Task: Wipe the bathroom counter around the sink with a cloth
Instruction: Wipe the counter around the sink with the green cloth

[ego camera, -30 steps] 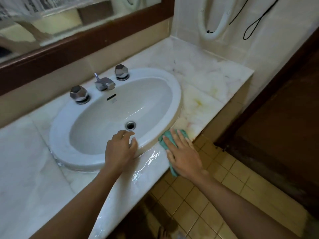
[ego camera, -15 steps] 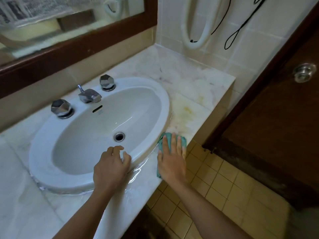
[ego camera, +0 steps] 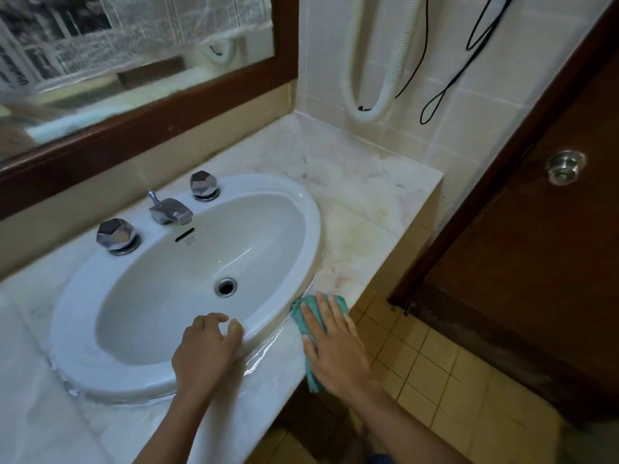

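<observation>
A white oval sink (ego camera: 284, 195) is set into a pale marble counter (ego camera: 361, 195). My right hand (ego camera: 335, 346) lies flat on a teal cloth (ego camera: 301, 313), pressing it onto the counter's front edge just right of the sink rim. Part of the cloth hangs over the edge below my palm. My left hand (ego camera: 206, 349) rests on the sink's front rim with its fingers curled over the lip, holding nothing. A wet sheen shows on the counter between my two hands.
A chrome spout (ego camera: 169, 211) and two faceted chrome knobs (ego camera: 115, 234) (ego camera: 203, 185) stand at the sink's back. A framed mirror (ego camera: 134, 61) hangs above. A white hose (ego camera: 371, 78) and black cord (ego camera: 449, 85) hang on the tiled wall. A brown door (ego camera: 536, 262) stands right, over the tiled floor (ego camera: 435, 380).
My right hand has stayed on the cloth by the sink's right front rim, sliding slightly. The left hand kept its place on the rim. My view shifted right and up, showing the door knob.
</observation>
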Motion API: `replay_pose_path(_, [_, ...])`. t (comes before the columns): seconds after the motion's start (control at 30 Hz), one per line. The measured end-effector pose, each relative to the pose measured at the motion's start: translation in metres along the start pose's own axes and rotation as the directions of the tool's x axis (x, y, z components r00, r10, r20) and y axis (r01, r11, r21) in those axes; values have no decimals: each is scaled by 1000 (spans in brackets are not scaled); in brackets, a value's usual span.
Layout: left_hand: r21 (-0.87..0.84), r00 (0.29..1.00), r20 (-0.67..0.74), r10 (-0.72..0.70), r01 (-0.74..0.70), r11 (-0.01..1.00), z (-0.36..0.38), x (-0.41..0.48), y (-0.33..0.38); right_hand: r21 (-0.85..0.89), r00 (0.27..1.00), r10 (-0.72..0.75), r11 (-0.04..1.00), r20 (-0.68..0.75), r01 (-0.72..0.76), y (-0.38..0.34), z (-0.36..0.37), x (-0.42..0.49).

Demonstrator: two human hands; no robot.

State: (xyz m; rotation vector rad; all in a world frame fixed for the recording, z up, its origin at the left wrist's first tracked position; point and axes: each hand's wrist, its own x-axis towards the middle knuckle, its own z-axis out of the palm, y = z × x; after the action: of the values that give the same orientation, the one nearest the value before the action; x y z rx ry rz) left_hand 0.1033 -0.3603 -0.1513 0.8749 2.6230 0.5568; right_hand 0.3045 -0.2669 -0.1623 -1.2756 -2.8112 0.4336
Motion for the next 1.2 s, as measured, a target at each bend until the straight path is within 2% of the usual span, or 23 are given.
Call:
replay_pose_path(0.1, [-68, 997, -36, -75, 72, 995, 6, 7, 23, -20, 1000, -24, 1000, 3, 24, 17, -2, 11])
replay_pose_path(0.23, [-201, 990, -115, 84, -106, 974, 31, 27, 85, -62, 998, -70, 996, 2, 70, 51, -5, 32])
replay_pose_path(0.33, [-229, 987, -128, 101, -129, 965, 52, 49, 140, -40, 996, -86, 996, -26, 85, 99, -14, 62])
replay_pose_path(0.43, [-191, 994, -88, 63, -78, 979, 73, 71, 177, -16, 996, -79, 997, -33, 79, 156, -31, 97])
replay_pose_path(0.53, [-110, 998, -30, -56, 52, 993, 86, 85, 194, 4, 997, -80, 997, -10, 80, 207, -49, 135])
replay_pose_path(0.67, [-19, 981, -125, -145, 144, 989, 92, 85, 198, -30, 997, -70, 997, -18, 70, 253, -69, 187])
replay_pose_path(0.8, [149, 990, -118, -74, 91, 985, 99, 89, 190, -79, 999, -35, 996, 38, 38, 260, -77, 244])
replay_pose_path(0.97, [46, 976, -139, -170, 177, 983, 93, 86, 203, -37, 999, 22, 999, 30, -21, 215, -69, 268])
replay_pose_path(1.03, [36, 976, -129, -177, 183, 982, 92, 85, 204, -29, 997, -62, 998, 38, 63, 203, -64, 247])
replay_pose_path(1.1, [19, 972, -134, -193, 197, 980, 91, 85, 203, -52, 977, -208, 976, 55, 211, 204, -60, 217])
replay_pose_path(1.2, [22, 972, -129, -197, 201, 979, 90, 84, 204, -83, 943, -328, 939, 62, 332, 234, -63, 198])
